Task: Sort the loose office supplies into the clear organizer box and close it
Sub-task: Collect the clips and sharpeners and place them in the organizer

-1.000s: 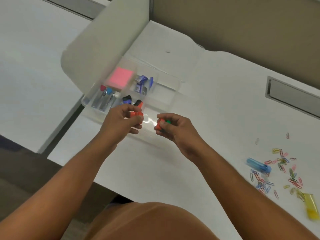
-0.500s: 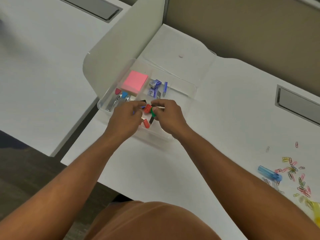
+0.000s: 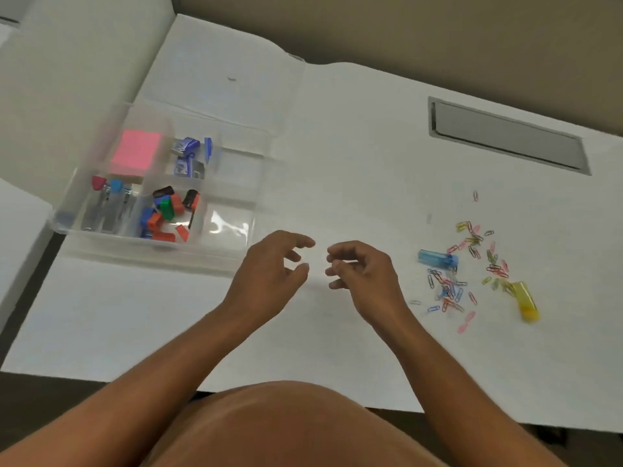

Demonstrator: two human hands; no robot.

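Note:
The clear organizer box point(image 3: 161, 246) lies open at the left of the white desk, its lid point(image 3: 215, 85) folded back. Its compartments hold a pink sticky-note pad point(image 3: 136, 152), blue staple boxes point(image 3: 186, 156), push pins point(image 3: 108, 187) and several coloured binder clips point(image 3: 167, 210). The front right compartment point(image 3: 229, 224) looks empty. My left hand point(image 3: 269, 274) and my right hand point(image 3: 360, 274) hover over the desk to the right of the box, fingers apart, holding nothing. A scatter of coloured paper clips point(image 3: 472, 264), a blue clear case point(image 3: 438, 258) and a yellow clear case point(image 3: 526, 299) lie to the right.
A grey cable hatch point(image 3: 505, 138) is set into the desk at the back right. A beige partition wall point(image 3: 404, 32) runs along the far edge. A side panel point(image 3: 67, 62) stands at the left behind the box. The desk's near edge point(image 3: 101, 379) is below my arms.
Both hands have left the box's binder-clip compartment, dropped the red and green clips there, and moved right and toward me. The view has swung to the right.

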